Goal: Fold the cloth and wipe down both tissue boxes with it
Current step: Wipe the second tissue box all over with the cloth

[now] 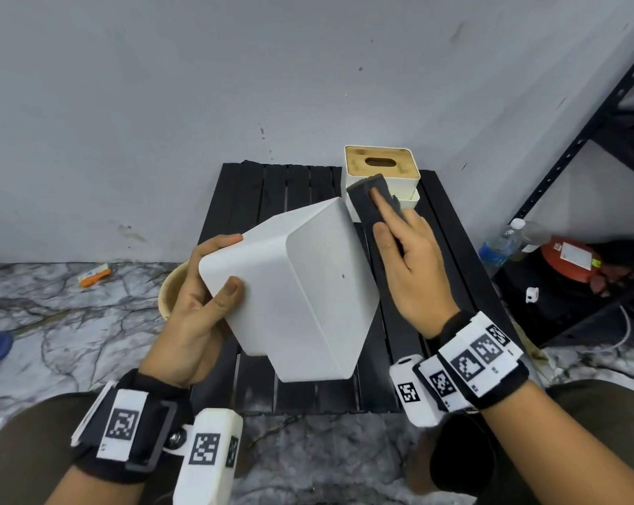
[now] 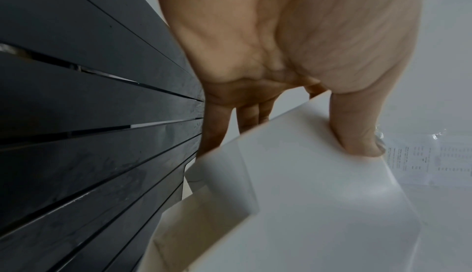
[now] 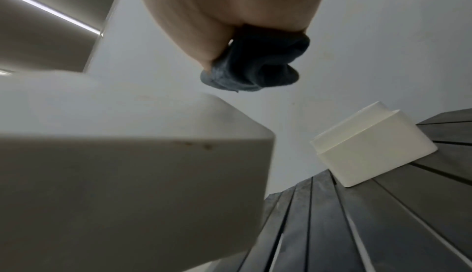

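Half done at most, I judge: my left hand (image 1: 195, 308) clamps the white plastic box shell (image 1: 301, 286), tilted over the black slatted table's (image 1: 272, 191) middle. My right hand's (image 1: 414, 271) flat fingers (image 1: 384, 205) press the dark grey cloth (image 1: 366, 202) to its right side. A dark speck (image 1: 343, 276) seemingly remains.

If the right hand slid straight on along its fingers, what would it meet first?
Likely the wooden-lidded tissue box just beyond the dark cloth under the right hand; depth is unclear.
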